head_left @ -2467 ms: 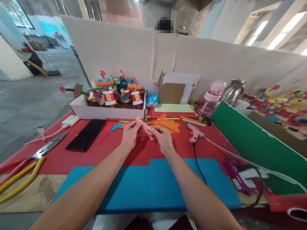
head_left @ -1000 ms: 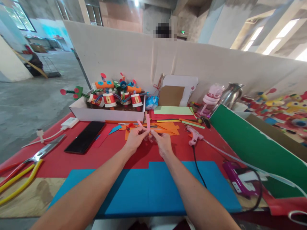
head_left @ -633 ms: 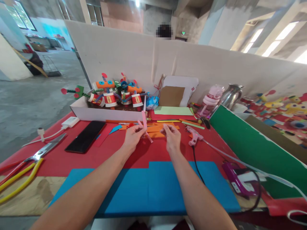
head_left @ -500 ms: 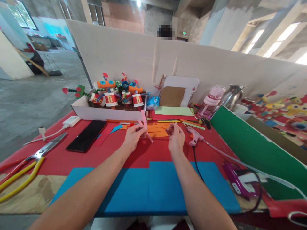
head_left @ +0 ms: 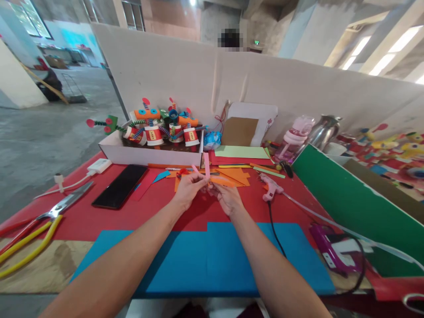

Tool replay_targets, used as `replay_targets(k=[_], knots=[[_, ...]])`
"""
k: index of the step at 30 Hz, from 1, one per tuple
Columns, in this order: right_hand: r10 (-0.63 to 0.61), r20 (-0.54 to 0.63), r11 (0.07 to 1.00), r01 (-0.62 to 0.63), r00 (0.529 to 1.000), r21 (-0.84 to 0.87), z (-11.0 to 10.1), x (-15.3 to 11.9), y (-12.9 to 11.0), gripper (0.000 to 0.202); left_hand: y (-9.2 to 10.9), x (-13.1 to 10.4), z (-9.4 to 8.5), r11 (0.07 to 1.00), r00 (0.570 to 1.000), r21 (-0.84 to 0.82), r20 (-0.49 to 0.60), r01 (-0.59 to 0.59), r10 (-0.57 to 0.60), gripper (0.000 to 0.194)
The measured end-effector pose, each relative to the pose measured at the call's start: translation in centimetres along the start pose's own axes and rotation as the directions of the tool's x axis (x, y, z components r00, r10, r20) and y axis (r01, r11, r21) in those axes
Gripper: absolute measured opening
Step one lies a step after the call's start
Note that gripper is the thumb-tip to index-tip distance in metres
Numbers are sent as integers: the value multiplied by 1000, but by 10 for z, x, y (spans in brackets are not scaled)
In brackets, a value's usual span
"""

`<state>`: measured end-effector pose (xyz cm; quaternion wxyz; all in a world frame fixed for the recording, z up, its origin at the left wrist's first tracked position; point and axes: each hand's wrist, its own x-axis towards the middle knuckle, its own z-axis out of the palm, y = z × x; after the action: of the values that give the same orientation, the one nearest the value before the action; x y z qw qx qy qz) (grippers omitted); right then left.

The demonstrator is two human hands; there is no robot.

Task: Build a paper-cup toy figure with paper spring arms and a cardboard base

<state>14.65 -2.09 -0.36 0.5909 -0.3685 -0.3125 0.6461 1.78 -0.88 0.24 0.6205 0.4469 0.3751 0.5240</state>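
Observation:
My left hand pinches folded pink paper strips between thumb and fingers, and one end stands upright above the fingertips. Right beside it, my right hand has its fingers closed on the lower part of the strips, which the fingers mostly hide. Both hands are above the red table cover. Behind them lie orange paper pieces. A pink hot glue gun rests to the right of my right hand.
A white box of paper-cup figures stands at back left. Left lie a black phone and large shears. Blue sheets cover the front edge. On the right are a green panel, a purple power strip and cords.
My right hand has moved left to meet my left hand and now closes on the pink strips. The left hand has shifted slightly right with them.

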Motion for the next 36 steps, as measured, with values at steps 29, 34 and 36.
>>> replay_targets(k=[29, 34, 36], knots=[[-328, -90, 884, 272, 940, -382, 0, 4, 4, 19, -5, 0, -1, 1000, 999, 30, 32, 5, -6, 36], [-322, -83, 892, 273, 943, -360, 3, 2, 6, 17, -7, 3, -1, 998, 997, 6, 41, 69, -69, 38], [-271, -67, 903, 229, 960, -364, 3, 1, 6, 19, -7, 4, -3, 999, 999, 42, -33, 34, -33, 35]])
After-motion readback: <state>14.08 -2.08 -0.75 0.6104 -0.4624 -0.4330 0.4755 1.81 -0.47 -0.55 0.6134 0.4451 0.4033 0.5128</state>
